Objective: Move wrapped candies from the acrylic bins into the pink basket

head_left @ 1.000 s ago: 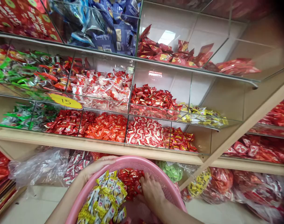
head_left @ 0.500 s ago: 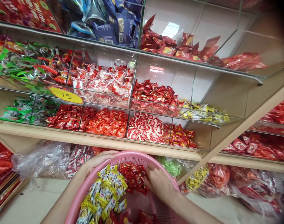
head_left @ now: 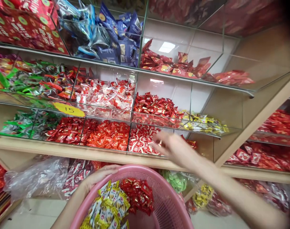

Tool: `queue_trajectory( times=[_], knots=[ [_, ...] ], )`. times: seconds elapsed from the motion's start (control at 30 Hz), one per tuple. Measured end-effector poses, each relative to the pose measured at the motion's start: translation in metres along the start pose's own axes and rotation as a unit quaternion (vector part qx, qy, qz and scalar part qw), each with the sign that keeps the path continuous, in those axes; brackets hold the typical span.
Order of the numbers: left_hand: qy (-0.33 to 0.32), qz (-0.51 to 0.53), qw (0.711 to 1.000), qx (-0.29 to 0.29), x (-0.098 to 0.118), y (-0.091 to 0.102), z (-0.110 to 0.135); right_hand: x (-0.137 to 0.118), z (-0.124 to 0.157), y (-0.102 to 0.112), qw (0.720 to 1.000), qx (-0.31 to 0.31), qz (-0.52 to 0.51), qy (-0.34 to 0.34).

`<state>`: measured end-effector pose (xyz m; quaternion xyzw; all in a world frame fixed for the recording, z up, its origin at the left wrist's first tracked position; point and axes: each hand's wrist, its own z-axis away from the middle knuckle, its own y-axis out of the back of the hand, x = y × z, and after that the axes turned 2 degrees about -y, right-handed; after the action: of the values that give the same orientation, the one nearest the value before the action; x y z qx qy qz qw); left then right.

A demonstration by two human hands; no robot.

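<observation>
My left hand (head_left: 98, 176) grips the far rim of a pink plastic basket (head_left: 167, 203) at the bottom middle. Inside the basket lie yellow-wrapped sweets (head_left: 109, 203) and a heap of dark red sweets (head_left: 138, 194). My right hand (head_left: 174, 149) is raised above the basket with its fingers stretched out and apart, holding nothing. It hovers, blurred, in front of the bin of red-and-white sweets (head_left: 141, 140) on the lowest glass shelf.
Glass-fronted bins of wrapped sweets fill the shelves: orange-red packets (head_left: 106, 133), green wrappers (head_left: 18, 122), yellow packets (head_left: 204, 124), blue bags (head_left: 116, 38) up top. A yellow "15" tag (head_left: 68, 109) sits on the glass. Plastic bags of stock (head_left: 40, 175) lie under the wooden shelf (head_left: 64, 152).
My right hand has come up out of the basket and moved to the bin of red-and-white sweets. The left hand stays on the rim. The view has tilted up slightly.
</observation>
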<state>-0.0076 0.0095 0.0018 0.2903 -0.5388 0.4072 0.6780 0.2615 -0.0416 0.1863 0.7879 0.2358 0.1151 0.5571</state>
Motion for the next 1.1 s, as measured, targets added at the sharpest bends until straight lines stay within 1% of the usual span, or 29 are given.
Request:
queue_trajectory(
  times=[0.03,0.07,0.13,0.17,0.23,0.3,0.33,0.4,0.47,0.53,0.63,0.73,0.8,0.87,0.97,1.1],
  knots=[
    [-0.001,0.0,1.0,-0.006,0.001,-0.001,0.0,0.006,-0.015,0.021,0.999,0.028,-0.01,0.012],
    [0.0,0.002,1.0,-0.014,0.002,-0.001,0.001,0.014,-0.03,0.04,0.999,0.051,-0.007,0.006],
    [0.002,0.018,0.999,-0.028,0.002,-0.002,0.001,0.031,-0.057,0.065,0.996,0.08,0.026,-0.03],
    [0.003,0.03,0.999,-0.033,0.001,-0.001,0.0,0.04,-0.068,0.073,0.996,0.065,0.044,-0.042],
    [0.003,0.054,0.998,-0.041,-0.002,-0.001,-0.001,0.056,-0.086,0.079,0.995,-0.002,0.06,-0.078],
    [0.003,0.065,0.997,-0.042,-0.005,0.0,-0.002,0.067,-0.096,0.076,0.988,-0.076,0.064,-0.115],
    [0.003,0.068,0.997,-0.043,-0.006,0.0,-0.003,0.069,-0.099,0.073,0.984,-0.102,0.066,-0.128],
    [0.005,0.067,0.997,-0.044,-0.007,0.001,-0.003,0.07,-0.101,0.067,0.979,-0.128,0.074,-0.137],
    [0.007,0.065,0.997,-0.038,-0.008,0.002,-0.004,0.068,-0.101,0.062,0.978,-0.135,0.083,-0.136],
    [0.007,0.058,0.998,-0.023,-0.009,0.003,-0.005,0.065,-0.099,0.062,0.977,-0.135,0.082,-0.141],
    [0.017,0.046,0.999,0.001,-0.01,0.004,-0.005,0.064,-0.097,0.07,0.981,-0.121,0.048,-0.145],
    [0.032,0.049,0.998,0.009,-0.009,0.004,-0.004,0.068,-0.098,0.079,0.988,-0.074,0.007,-0.136],
    [0.03,0.052,0.998,0.006,-0.008,0.003,-0.003,0.071,-0.1,0.08,0.991,-0.037,0.01,-0.129],
    [0.016,0.056,0.998,-0.007,-0.006,0.002,-0.002,0.074,-0.102,0.074,0.992,-0.021,0.035,-0.117],
    [0.0,0.06,0.998,-0.032,-0.005,0.0,-0.001,0.077,-0.105,0.059,0.992,-0.017,0.08,-0.093],
    [-0.005,0.058,0.998,-0.037,-0.005,-0.001,-0.001,0.078,-0.11,0.046,0.986,-0.044,0.137,-0.09]
  ],
)
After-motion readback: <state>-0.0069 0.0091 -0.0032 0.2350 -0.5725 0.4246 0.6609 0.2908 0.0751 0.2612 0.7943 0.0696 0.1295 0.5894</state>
